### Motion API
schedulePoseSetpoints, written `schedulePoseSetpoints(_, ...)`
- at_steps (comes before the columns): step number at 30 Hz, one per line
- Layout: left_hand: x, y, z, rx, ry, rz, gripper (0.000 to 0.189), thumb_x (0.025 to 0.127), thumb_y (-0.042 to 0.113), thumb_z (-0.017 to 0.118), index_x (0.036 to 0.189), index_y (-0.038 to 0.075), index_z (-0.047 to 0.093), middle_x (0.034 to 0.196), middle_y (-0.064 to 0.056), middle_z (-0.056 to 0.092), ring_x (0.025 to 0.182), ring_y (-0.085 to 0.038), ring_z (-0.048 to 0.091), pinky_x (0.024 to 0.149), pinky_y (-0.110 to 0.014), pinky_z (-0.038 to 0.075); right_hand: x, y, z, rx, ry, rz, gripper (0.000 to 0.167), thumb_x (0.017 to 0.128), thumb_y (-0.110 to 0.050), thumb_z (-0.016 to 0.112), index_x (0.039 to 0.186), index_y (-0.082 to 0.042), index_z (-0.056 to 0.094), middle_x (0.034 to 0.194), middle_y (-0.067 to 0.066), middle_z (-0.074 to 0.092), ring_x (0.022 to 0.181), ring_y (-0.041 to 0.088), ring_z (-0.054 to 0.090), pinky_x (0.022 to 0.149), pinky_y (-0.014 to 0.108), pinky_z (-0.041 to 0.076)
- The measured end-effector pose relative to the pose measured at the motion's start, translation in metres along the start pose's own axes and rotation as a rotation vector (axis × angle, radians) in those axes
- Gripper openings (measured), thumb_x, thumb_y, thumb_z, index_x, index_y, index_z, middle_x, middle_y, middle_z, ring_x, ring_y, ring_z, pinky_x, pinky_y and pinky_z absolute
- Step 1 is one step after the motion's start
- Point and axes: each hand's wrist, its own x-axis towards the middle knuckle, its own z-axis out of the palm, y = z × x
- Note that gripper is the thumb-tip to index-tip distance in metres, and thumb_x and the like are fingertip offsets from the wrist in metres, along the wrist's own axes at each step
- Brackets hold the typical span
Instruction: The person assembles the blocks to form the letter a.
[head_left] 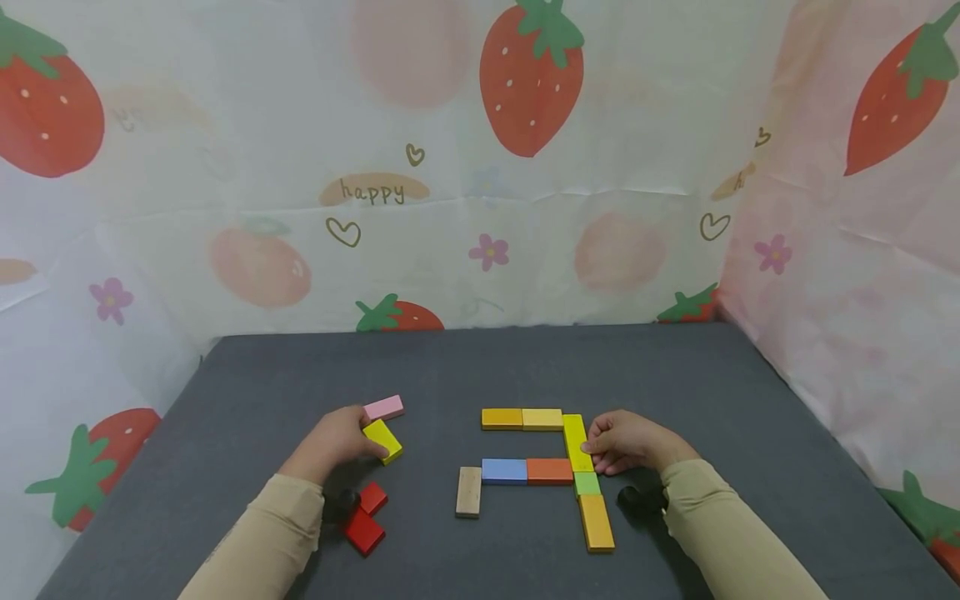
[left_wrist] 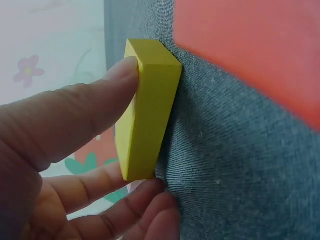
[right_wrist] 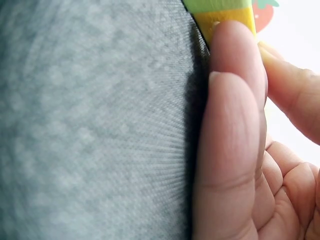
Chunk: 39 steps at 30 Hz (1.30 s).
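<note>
My left hand [head_left: 337, 442] pinches a yellow block [head_left: 383, 441] between thumb and fingers. The left wrist view shows the thumb on the block's broad face, with fingertips at its far end. Just behind lies a pink block [head_left: 384, 407]. My right hand [head_left: 630, 442] holds the edge of a long yellow block [head_left: 577, 443], thumb on top and fingers along its right side. That block meets a light yellow block [head_left: 542, 419] at its upper end and a green block [head_left: 587, 483] below. An orange-yellow block [head_left: 597, 523] continues the column downward.
Blue [head_left: 504, 471] and orange-red [head_left: 550, 472] blocks form a row left of the column. At its left end stands a plain wood block [head_left: 468, 492]. Another orange-yellow block [head_left: 502, 419] lies in the upper row. Two red blocks [head_left: 365, 532] touch near my left sleeve.
</note>
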Motion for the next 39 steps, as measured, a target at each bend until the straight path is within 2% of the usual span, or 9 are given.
schedulePoseSetpoints(8, -0.003, 0.005, -0.001, -0.039, 0.014, -0.032, 0.044, 0.067, 0.023, 0.081, 0.093, 0.002, 0.052, 0.08, -0.007, 0.054, 0.072, -0.021, 0.05, 0.061, -0.032, 0.044, 0.0, -0.001, 0.001, -0.008, 0.01, -0.015, 0.017, 0.084, -0.02, 0.065, 0.082, -0.005, 0.058, 0.068, 0.007, 0.06, 0.054, 0.013, 0.058, 0.055, 0.026, 0.05)
schedulePoseSetpoints(12, -0.003, 0.005, -0.002, -0.072, 0.023, -0.017, 0.038, 0.07, 0.022, 0.077, 0.093, 0.003, 0.054, 0.081, -0.007, 0.054, 0.073, -0.021, 0.05, 0.062, -0.032, 0.044, 0.0, -0.001, 0.001, -0.006, 0.019, -0.001, 0.016, 0.084, -0.02, 0.065, 0.082, -0.005, 0.059, 0.068, 0.007, 0.061, 0.054, 0.013, 0.058, 0.055, 0.026, 0.05)
schedulePoseSetpoints(19, -0.005, 0.009, -0.004, -0.114, 0.019, 0.061, 0.029, 0.079, 0.019, 0.069, 0.103, 0.005, 0.059, 0.096, -0.009, 0.058, 0.081, -0.022, 0.052, 0.072, -0.036, 0.048, 0.001, 0.0, 0.001, -0.008, 0.025, 0.004, 0.015, 0.085, -0.018, 0.064, 0.082, -0.005, 0.059, 0.069, 0.008, 0.061, 0.053, 0.014, 0.058, 0.055, 0.027, 0.05)
schedulePoseSetpoints(24, -0.009, 0.019, -0.003, -0.129, 0.017, 0.117, 0.021, 0.08, 0.016, 0.068, 0.097, 0.007, 0.061, 0.088, -0.005, 0.057, 0.077, -0.019, 0.051, 0.069, -0.033, 0.048, 0.002, 0.001, 0.0, -0.014, 0.028, 0.0, 0.015, 0.085, -0.019, 0.064, 0.082, -0.005, 0.059, 0.069, 0.008, 0.06, 0.054, 0.014, 0.057, 0.055, 0.027, 0.051)
schedulePoseSetpoints(29, -0.02, 0.034, -0.003, -0.161, 0.002, 0.14, 0.019, 0.08, 0.014, 0.069, 0.096, 0.007, 0.062, 0.087, -0.005, 0.057, 0.076, -0.019, 0.051, 0.069, -0.032, 0.048, 0.003, 0.002, -0.001, -0.009, 0.026, -0.005, 0.016, 0.084, -0.02, 0.065, 0.082, -0.005, 0.059, 0.069, 0.008, 0.061, 0.054, 0.014, 0.058, 0.055, 0.027, 0.051)
schedulePoseSetpoints(39, -0.035, 0.053, 0.008, -0.224, -0.004, 0.22, 0.01, 0.078, 0.01, 0.069, 0.085, 0.009, 0.063, 0.076, -0.002, 0.054, 0.07, -0.017, 0.049, 0.063, -0.029, 0.044, 0.003, 0.003, 0.0, 0.0, 0.014, -0.008, 0.016, 0.084, -0.019, 0.065, 0.081, -0.004, 0.058, 0.068, 0.008, 0.061, 0.054, 0.014, 0.058, 0.055, 0.027, 0.051)
